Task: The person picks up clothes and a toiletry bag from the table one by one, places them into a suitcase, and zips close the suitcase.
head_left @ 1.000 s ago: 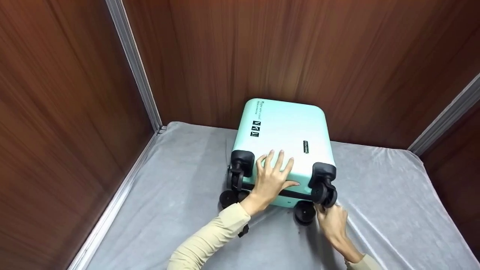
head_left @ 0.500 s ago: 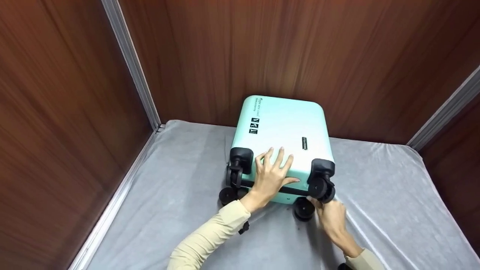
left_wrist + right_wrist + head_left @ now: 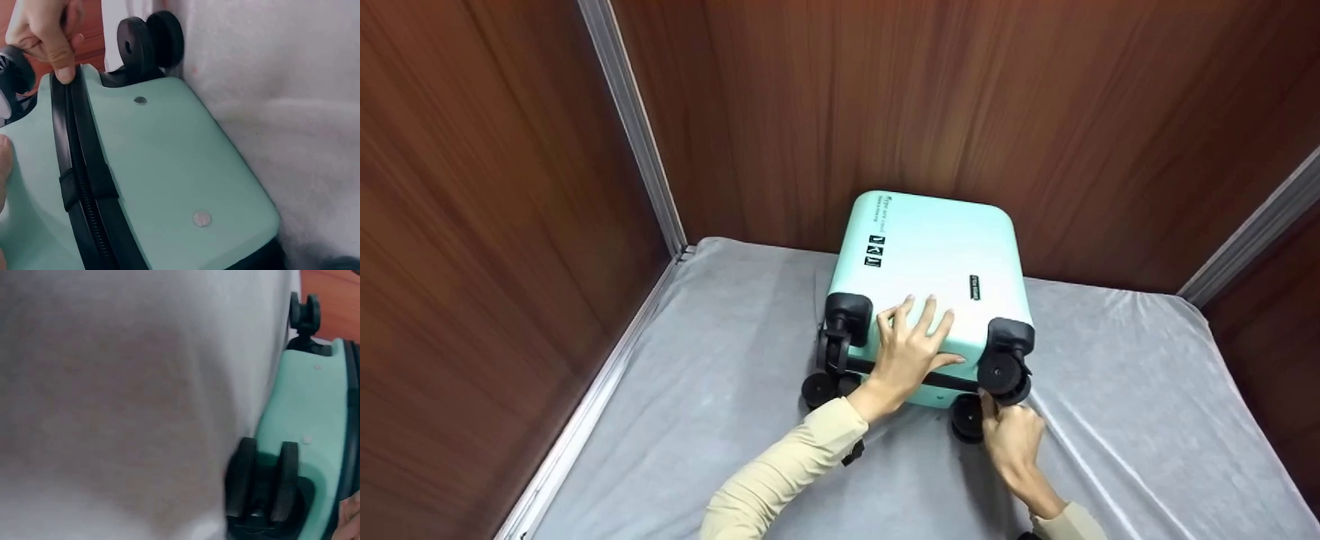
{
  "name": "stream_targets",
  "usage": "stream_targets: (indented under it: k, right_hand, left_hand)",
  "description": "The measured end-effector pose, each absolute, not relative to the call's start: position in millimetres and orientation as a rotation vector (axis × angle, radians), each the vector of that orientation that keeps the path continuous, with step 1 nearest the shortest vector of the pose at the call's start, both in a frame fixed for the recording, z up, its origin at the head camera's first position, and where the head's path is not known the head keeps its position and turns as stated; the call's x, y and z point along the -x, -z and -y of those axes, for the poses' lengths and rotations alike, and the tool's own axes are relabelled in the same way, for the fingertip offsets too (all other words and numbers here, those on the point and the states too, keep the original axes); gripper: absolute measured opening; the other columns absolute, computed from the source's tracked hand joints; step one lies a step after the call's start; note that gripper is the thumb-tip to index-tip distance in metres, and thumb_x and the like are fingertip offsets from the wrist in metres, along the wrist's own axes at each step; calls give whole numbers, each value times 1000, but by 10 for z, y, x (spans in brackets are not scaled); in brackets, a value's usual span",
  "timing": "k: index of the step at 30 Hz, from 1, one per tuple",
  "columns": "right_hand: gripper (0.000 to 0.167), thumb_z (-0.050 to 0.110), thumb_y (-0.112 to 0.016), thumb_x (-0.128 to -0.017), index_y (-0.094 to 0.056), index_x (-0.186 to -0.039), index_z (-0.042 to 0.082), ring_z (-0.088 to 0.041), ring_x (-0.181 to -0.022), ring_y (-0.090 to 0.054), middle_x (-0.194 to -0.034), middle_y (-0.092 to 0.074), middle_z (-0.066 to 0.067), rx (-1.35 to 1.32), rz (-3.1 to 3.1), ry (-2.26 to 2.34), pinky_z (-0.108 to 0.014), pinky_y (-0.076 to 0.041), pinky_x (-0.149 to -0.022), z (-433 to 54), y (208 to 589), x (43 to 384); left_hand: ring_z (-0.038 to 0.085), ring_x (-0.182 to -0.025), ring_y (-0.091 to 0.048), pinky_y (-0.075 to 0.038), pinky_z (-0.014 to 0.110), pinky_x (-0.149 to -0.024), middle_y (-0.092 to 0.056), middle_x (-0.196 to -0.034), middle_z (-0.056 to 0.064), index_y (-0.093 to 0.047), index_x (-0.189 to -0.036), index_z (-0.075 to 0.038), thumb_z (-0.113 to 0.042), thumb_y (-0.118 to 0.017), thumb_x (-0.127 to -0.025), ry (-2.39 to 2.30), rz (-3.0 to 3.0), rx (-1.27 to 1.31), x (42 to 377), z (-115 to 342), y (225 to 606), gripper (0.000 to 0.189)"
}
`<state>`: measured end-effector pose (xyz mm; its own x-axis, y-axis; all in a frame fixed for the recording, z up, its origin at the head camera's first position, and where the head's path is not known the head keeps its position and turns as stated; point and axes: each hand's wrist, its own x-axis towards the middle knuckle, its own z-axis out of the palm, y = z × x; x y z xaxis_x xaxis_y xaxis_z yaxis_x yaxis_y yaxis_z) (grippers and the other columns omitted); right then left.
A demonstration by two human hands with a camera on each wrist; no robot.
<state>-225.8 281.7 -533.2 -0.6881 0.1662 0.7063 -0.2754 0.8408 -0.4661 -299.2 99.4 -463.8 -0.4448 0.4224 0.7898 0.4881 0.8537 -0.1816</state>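
Note:
A mint-green suitcase [image 3: 934, 240] lies flat on the grey cloth, its black wheels toward me. My left hand [image 3: 904, 356] rests on its upper shell near the wheel end, fingers spread. At the right corner, between the upper wheel [image 3: 999, 373] and lower wheel [image 3: 967, 418], is my right hand [image 3: 1014, 435], fingers curled. In the left wrist view, the right thumb [image 3: 66, 74] presses on the black zipper [image 3: 84, 191] and seems to pinch the zipper pull, which it hides. Only fingers [image 3: 350, 520] show at the right wrist view's lower right edge.
Grey cloth [image 3: 735, 330] covers the surface under the suitcase. Brown wood-grain panels stand behind it [image 3: 780, 112] and at the left [image 3: 495, 225]; another rises at the right. A grey metal strip [image 3: 634, 127] runs up the left corner.
My right hand has shifted slightly left along the wheel end, and its thumb now shows between the two right wheels. The upper right wheel has swivelled. My left hand stays on the shell.

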Motion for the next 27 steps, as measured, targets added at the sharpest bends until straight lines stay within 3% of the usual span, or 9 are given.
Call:
stream_targets:
  k: [4,11,19,23,27]
  right_hand:
    - [37,7,-75,-82,-53,-51,5,-43,-40,-53,-43,-51,-16,-74,2215,-670,-57,-36,-41,-2770,5334,2266]
    - [31,9,-75,-84,-54,-61,5,-41,-42,-54,-48,-53,-17,-212,2258,-600,-55,-37,-40,-2848,5277,2344]
    - [38,15,-74,-84,-47,-58,19,-26,-44,-54,-46,-51,7,-193,2420,-788,-51,-42,-45,-3031,5209,2265]
    - [38,12,-71,-86,-48,-57,18,-24,-45,-55,-48,-52,8,-188,2456,-823,-49,-41,-45,-3065,5197,2214]
    - [34,10,-69,-88,-52,-59,18,-17,-45,-53,-49,-53,11,-168,2494,-877,-42,-41,-46,-3092,5201,2164]
  left_hand:
    - [34,-119,-54,-36,43,-90,-61,-133,7,-66,-127,-24,-76,-57,-77,87,2113,657,2990,-983,4610,73]
    - [36,-120,-54,-36,45,-93,-60,-134,9,-66,-128,-21,-72,-60,-77,113,2116,647,3002,-957,4575,73]
    - [35,-128,-47,-32,50,-104,-55,-140,12,-61,-134,-19,-70,-58,-84,112,2158,689,2947,-929,4629,72]
    - [32,-131,-45,-29,53,-109,-54,-141,12,-60,-134,-17,-61,-56,-92,147,2144,763,2918,-916,4672,61]
    - [29,-132,-46,-25,50,-114,-57,-137,10,-64,-129,-16,-42,-61,-96,206,2074,843,2875,-896,4731,42]
